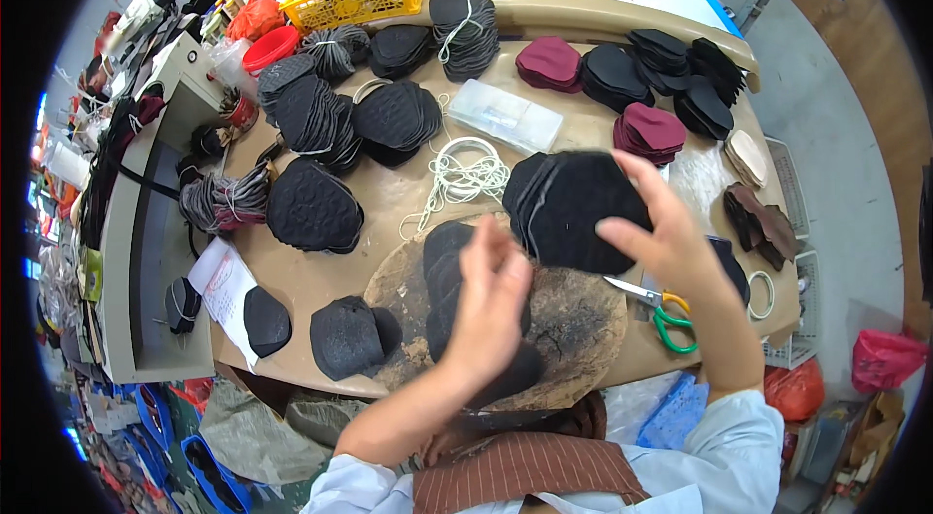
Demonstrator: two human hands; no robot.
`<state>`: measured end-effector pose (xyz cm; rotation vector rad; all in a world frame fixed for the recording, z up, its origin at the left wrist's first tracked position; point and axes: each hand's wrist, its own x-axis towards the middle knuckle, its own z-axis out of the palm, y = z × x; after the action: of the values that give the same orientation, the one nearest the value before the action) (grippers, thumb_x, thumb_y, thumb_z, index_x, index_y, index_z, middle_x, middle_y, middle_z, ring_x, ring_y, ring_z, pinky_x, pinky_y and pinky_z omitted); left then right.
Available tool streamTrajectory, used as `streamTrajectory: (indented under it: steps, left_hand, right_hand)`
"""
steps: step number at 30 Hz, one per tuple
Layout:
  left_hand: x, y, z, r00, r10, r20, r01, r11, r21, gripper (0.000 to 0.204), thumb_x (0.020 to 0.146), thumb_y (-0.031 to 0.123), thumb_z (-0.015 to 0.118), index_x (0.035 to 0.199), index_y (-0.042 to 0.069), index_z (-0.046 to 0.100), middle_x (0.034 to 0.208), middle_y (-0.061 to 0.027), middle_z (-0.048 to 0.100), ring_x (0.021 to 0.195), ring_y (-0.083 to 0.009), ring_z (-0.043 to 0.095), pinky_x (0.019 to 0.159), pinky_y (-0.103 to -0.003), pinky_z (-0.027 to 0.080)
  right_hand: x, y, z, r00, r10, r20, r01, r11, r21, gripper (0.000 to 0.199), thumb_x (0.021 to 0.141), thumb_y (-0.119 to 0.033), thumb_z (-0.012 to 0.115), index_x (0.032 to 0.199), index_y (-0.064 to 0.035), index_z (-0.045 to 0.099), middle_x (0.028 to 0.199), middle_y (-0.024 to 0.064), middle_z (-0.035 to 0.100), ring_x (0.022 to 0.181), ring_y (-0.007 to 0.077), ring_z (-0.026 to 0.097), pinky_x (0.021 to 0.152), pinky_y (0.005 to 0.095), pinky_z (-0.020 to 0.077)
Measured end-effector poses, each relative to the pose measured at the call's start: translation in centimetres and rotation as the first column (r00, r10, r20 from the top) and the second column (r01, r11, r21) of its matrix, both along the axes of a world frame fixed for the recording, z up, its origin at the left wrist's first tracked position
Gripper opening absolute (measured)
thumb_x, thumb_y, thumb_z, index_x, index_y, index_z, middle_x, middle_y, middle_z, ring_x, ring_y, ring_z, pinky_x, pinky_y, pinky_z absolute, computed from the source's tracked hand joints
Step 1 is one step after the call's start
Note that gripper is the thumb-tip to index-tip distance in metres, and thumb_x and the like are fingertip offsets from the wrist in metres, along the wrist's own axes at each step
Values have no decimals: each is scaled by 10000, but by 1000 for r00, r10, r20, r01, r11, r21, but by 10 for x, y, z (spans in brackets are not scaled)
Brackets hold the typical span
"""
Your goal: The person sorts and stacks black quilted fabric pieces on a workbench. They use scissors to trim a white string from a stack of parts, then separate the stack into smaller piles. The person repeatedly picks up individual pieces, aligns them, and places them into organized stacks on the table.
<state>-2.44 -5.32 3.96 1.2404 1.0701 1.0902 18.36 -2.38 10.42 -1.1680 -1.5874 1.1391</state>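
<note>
The black stack [588,213] consists of thin, matt, fabric-like pieces with rounded outlines. I see it raised over the far part of the round wooden block [583,329], its broad face turned up toward the camera. Its longer axis runs roughly left to right, with layered edges fanned at the left end.

The right hand [671,222] grasps the stack's right end, partly open around its thickness: the thumb lies on the upper face, the fingers at the far edge. The left hand [491,295] is blurred and half curled, above the overlapping black pieces [447,286] on the block; whether it grips or touches one, I cannot tell. These pieces form a row slanting from the far left toward the near right.

The block's surface is rough, pale brown and darkly stained. Just to its right I note scissors [671,315] with orange and green handles, blades pointing left. Beyond the block, pale cord [466,174] lies in loose loops near a clear plastic box [505,116].

Farther out on the brown-covered table [330,273], I distinguish an embossed black stack [313,208], a smooth maroon stack [551,64] and a yellow lattice basket [360,4].
</note>
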Motion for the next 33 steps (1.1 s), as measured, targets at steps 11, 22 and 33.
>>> streamTrajectory:
  steps: [11,22,33]
  left_hand:
    - [19,115,-38,764,-364,-533,351,927,-130,976,737,539,709,1349,-110,314,1288,-247,496,1229,-319,473,1031,-410,345]
    - [50,79,-54,851,-351,-390,461,856,233,1305,628,407,840,1421,-102,-63,1415,-316,263,1341,-420,267,1101,-504,187]
    - [34,50,-39,613,-155,-774,402,906,136,1336,544,449,874,1454,-7,8,1335,-253,415,1272,-387,356,1065,-544,132]
  right_hand:
    - [69,77,-82,917,231,325,4,810,-587,1083,773,-635,624,1456,57,147,1480,249,232,1374,302,262,1096,385,267]
    - [74,37,-88,879,194,437,-40,941,-337,1134,624,-479,800,1437,43,207,1391,241,318,1335,333,301,1107,381,252]
    - [68,19,-101,946,130,296,-72,977,-201,1080,650,-498,779,1457,-59,212,1448,248,196,1348,364,251,1113,443,234]
